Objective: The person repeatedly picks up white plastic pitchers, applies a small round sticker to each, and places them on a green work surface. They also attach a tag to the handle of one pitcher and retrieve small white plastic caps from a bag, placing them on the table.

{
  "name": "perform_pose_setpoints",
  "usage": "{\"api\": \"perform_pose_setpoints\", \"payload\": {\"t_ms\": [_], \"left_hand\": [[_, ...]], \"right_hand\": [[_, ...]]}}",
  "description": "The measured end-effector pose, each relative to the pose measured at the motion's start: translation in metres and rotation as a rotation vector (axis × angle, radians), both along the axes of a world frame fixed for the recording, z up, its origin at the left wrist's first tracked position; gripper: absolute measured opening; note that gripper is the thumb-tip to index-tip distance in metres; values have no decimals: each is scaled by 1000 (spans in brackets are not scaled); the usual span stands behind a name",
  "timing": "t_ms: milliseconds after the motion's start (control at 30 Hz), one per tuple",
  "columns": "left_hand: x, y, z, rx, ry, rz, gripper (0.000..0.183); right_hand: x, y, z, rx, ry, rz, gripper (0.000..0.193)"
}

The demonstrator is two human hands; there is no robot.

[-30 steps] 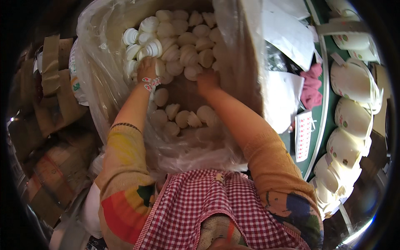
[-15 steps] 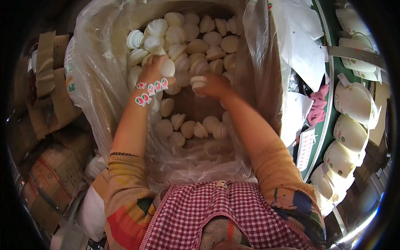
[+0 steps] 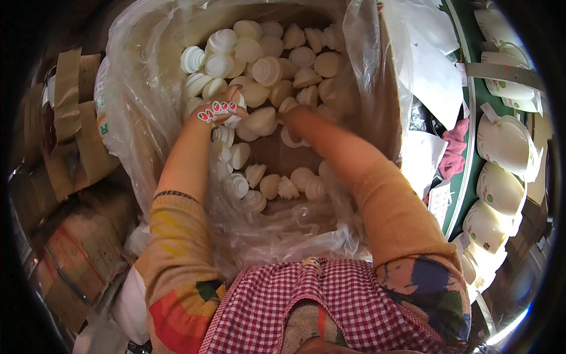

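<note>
Many white plastic domes with stepped rings (image 3: 266,71) lie heaped in a box lined with a clear plastic bag (image 3: 141,118). Over the left side of the heap, my left hand (image 3: 223,110) curls its fingers around a white stepped dome (image 3: 234,120), which the hand partly covers. A row of small red, white and green stickers (image 3: 216,108) is stuck across the back of that hand, near the wrist. My right hand (image 3: 302,122) reaches down into the middle of the heap. Its fingers are mostly hidden, and a white rim (image 3: 289,139) shows beneath it.
On the right, a green surface (image 3: 463,183) carries a row of cream bowl-shaped pieces (image 3: 500,189) beneath a grey strap. White paper sheets (image 3: 430,76) and a dark pink cloth (image 3: 453,150) lie beside the box. Brown cardboard cartons (image 3: 76,248) stand at left.
My left hand has turned and tilted over, so the stickers now form one row. My right hand has moved slightly right and lower into the heap. Several domes have shifted.
</note>
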State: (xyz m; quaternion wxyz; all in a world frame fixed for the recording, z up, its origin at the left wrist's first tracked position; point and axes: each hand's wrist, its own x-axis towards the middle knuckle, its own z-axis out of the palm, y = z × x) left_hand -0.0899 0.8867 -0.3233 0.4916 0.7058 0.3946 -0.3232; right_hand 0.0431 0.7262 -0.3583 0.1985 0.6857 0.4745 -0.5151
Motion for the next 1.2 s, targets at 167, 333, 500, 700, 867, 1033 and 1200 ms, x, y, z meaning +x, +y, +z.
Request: {"api": "perform_pose_setpoints", "payload": {"t_ms": [167, 333, 500, 700, 867, 1033, 1200], "left_hand": [[9, 0, -13, -36, 157, -76, 96], [-10, -22, -23, -57, 10, -191, 89], [-44, -73, 14, -140, 74, 105, 92], [-52, -87, -12, -299, 74, 292, 96], [-57, -94, -57, -404, 124, 479, 95], [-65, -111, -47, -293, -62, 516, 85], [-62, -128, -15, -496, -135, 473, 69]], "right_hand": [[-10, -10, -16, 28, -5, -23, 89], [-9, -42, -16, 80, 25, -189, 83], [-12, -95, -11, 182, 256, -591, 83], [-55, -106, -70, 537, 151, -690, 94], [-64, -71, -25, 308, 34, -771, 96], [-64, -76, -46, 308, 32, -794, 98], [-56, -112, -43, 434, 613, -1161, 93]]}}
